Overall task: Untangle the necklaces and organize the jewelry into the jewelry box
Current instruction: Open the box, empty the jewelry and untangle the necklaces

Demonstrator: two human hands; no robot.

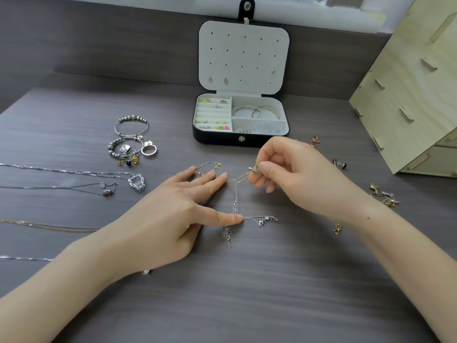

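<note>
A tangle of thin chains lies at the table's middle: a gold chain (237,179) crossing a silver chain (236,204) that ends in a winged pendant (268,220). My right hand (294,174) pinches the gold chain's pendant between thumb and forefinger, lifted slightly off the table. With straight fingers, my left hand (173,206) presses flat on the chains, its thumb tip on the silver one. The black jewelry box (241,139) stands open behind, holding rings, bangles and earrings.
Beaded bracelets and a ring (132,142) lie at the left, with long silver necklaces (74,173) stretched toward the left edge. Loose earrings (340,164) and a gold charm cluster (385,195) sit to the right. A wooden organizer (415,95) stands at the far right.
</note>
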